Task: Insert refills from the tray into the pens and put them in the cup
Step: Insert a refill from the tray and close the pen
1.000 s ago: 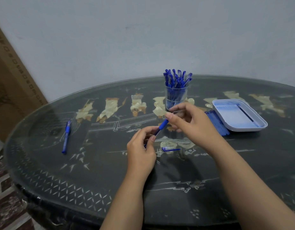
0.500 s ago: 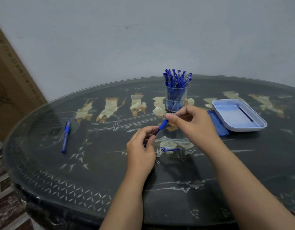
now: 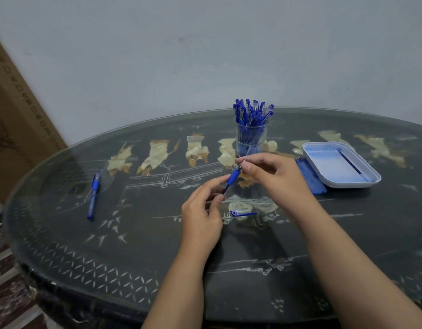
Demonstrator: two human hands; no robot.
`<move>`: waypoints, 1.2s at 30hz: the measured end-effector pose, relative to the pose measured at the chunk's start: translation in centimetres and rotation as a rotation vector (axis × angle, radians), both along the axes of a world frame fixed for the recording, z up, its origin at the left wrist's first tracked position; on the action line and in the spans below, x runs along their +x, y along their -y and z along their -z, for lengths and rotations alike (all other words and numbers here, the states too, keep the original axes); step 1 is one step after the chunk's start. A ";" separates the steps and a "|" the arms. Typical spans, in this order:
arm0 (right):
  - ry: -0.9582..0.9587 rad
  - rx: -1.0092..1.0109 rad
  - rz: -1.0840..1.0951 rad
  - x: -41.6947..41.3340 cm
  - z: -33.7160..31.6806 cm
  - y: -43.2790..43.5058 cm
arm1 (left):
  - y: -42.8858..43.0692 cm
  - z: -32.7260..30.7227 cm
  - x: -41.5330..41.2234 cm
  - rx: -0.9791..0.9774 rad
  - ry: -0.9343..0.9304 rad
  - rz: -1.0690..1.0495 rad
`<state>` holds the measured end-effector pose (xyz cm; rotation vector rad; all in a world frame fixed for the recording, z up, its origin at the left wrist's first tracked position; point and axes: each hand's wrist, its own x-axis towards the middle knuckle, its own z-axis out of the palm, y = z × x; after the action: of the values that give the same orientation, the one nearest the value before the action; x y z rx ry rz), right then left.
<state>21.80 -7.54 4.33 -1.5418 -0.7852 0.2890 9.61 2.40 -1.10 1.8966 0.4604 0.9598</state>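
Honestly, not much has moved in the last second. The left hand (image 3: 201, 217) still pinches the lower barrel of the pen (image 3: 232, 179) between thumb and fingers. The right hand (image 3: 274, 174) is still curled over the upper end, thumb and forefinger nipped on the tip just above the blue grip. The pen sits tilted in the air between them, over the surface (image 3: 347, 233) and in front of the cup (image 3: 251, 138), which is already crammed with pens. Only the right fingertips look to have shifted a touch, so my guess is the tip is being screwed down over a refill. The loose cap (image 3: 241, 213) lies just below the hands, so capping likely comes next. One refill (image 3: 351, 162) is left in the tray (image 3: 340, 184), with a bundle of refills (image 3: 311, 176) beside it and a spare pen (image 3: 93, 195) way off left.
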 end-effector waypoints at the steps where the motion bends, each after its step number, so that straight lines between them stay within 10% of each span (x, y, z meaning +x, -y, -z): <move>1: 0.013 -0.001 0.028 -0.1 0.1 -0.1 | 0.0 0.0 0.0 -0.003 -0.002 0.001; 24: -0.059 -0.026 0.033 -0.3 0.6 -0.4 | -0.2 0.1 -0.1 -0.013 -0.018 -0.015; 31: 0.403 -0.756 -0.272 0.2 1.6 0.5 | -0.3 0.0 0.0 -0.085 0.011 -0.065; 36: 0.525 -0.742 -0.233 0.0 2.1 0.1 | -0.2 0.0 -0.1 -0.098 0.005 -0.066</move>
<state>21.75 -7.60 2.20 -2.2724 -1.3753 0.3775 9.55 2.64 -1.12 1.7997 0.5598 0.9675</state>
